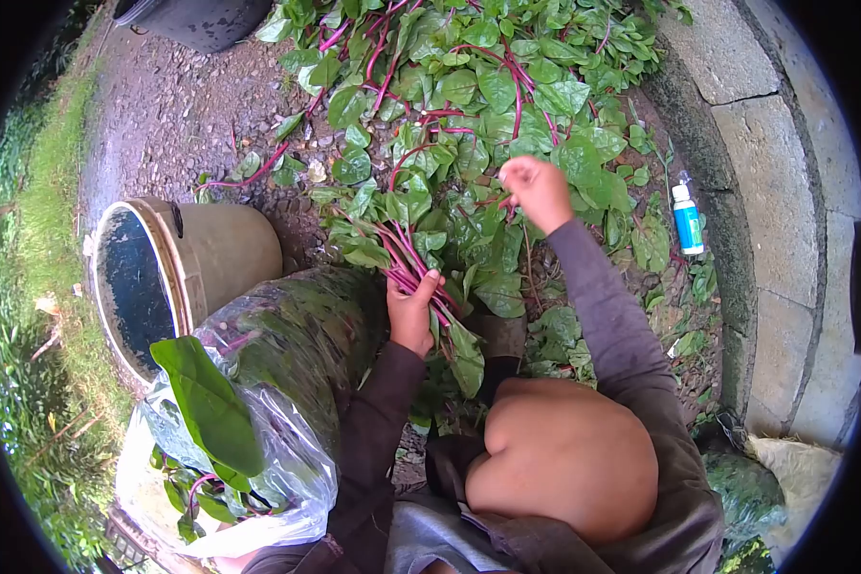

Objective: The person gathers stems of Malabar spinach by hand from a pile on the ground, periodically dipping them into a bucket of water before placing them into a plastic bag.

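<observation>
My left hand [412, 316] is closed round a bunch of Malabar spinach [407, 251] with purple-red stems and green leaves. The leafy tops point away from me, and some leaves hang below the fist. My right hand [538, 193] is above the leaf pile, to the right of the bunch. Its fingers are curled in toward the thumb; anything between them is too small or hidden to make out. Under and beyond both hands spreads a large heap of loose Malabar spinach [497, 91] on the ground.
A clear plastic bag [292, 469] stuffed with leafy stems leans at my left. Behind it a pale bucket [230, 244] lies tipped on its side. A dark tub [196, 21] is at the far left. At right, a white-and-blue bottle [688, 225] lies by a concrete block edge [761, 143].
</observation>
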The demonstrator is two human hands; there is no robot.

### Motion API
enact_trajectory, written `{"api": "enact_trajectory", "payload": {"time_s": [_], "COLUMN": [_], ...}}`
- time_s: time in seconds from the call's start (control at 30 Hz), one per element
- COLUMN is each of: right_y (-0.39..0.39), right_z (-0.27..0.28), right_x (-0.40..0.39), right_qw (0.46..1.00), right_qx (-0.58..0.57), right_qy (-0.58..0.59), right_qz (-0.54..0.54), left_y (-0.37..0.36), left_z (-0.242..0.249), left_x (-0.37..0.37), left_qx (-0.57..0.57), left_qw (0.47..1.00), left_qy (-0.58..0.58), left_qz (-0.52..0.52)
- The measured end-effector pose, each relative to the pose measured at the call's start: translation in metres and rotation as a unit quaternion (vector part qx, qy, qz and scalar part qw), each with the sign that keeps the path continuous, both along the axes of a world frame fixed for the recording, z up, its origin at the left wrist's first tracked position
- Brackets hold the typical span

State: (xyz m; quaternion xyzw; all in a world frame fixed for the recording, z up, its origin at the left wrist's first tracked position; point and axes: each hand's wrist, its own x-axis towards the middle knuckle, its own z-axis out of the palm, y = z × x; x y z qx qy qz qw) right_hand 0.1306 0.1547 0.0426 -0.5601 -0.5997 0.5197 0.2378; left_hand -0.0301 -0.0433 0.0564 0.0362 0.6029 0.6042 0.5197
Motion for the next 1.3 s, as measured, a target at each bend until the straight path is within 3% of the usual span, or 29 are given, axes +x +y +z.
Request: {"api": "enact_trajectory", "payload": {"time_s": [0.03,0.13,0.23,0.4,0.53,0.67,0.77,0.83,1.07,1.17,1.3], "right_y": [0.018,0.066,0.092,0.099,0.097,0.094,0.091,0.091,0.098,0.080,0.014], "right_z": [-0.005,0.010,0.000,-0.001,0.013,0.037,0.013,0.010,0.098,0.114,0.075], "right_x": [0.002,-0.004,-0.015,-0.016,-0.007,-0.009,-0.022,-0.028,-0.042,-0.044,-0.060], "right_qw": [0.993,0.962,0.930,0.966,0.988,0.969,0.913,0.921,0.964,0.974,0.977], "right_qx": [0.114,0.183,0.182,0.108,0.110,0.087,0.178,0.184,0.174,0.135,0.144], "right_qy": [-0.032,-0.173,-0.316,-0.216,-0.062,-0.231,-0.365,-0.341,-0.199,-0.150,-0.050], "right_qz": [-0.024,-0.104,-0.057,-0.093,-0.087,-0.010,0.037,0.024,0.018,0.107,0.151], "left_y": [-0.002,-0.003,-0.003,0.001,0.001,0.002,0.003,0.003,0.007,0.008,0.009], "left_z": [0.001,0.007,0.010,0.013,0.011,0.013,0.015,0.015,0.012,0.015,0.009], "left_x": [0.000,0.002,0.003,-0.002,-0.005,-0.003,0.000,-0.001,-0.002,-0.002,-0.003], "left_qx": [-0.003,-0.011,-0.012,0.001,0.008,0.001,-0.002,-0.001,0.001,-0.005,0.012], "left_qw": [1.000,1.000,1.000,1.000,1.000,0.999,0.999,0.999,0.999,0.999,0.999], "left_qy": [0.000,0.000,0.005,0.021,0.024,0.029,0.032,0.042,0.030,0.027,0.023], "left_qz": [0.000,0.003,0.005,0.008,0.013,0.016,0.014,0.010,0.024,0.030,0.028]}}
